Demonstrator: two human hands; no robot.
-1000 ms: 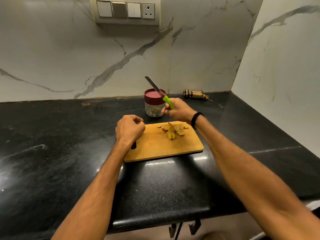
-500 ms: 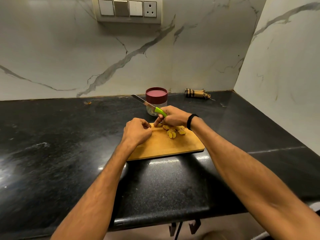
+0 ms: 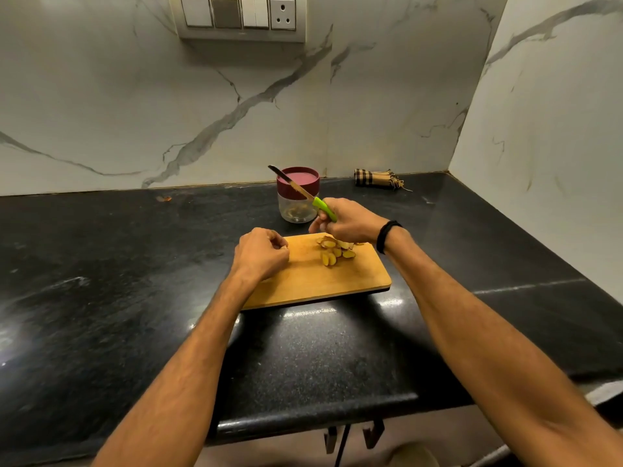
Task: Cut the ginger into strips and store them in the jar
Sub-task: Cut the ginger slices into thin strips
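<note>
sliced ginger [image 3: 333, 251] near lidded jar [image 3: 297, 194]

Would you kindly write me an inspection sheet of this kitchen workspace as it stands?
Surface: black stone counter, glossy, with light glare.
Job's things: ginger slices heaped on the wooden cutting board; jar behind it, maroon lid on.
Clutter: rolled checked cloth by the back wall.
Hands: right hand grips the green-handled knife, blade angled up and away; left hand curled at the board's left end, nothing seen in it.
Cables: nothing seen on the counter.
Surroundings: marble walls; switch panel above.
</note>
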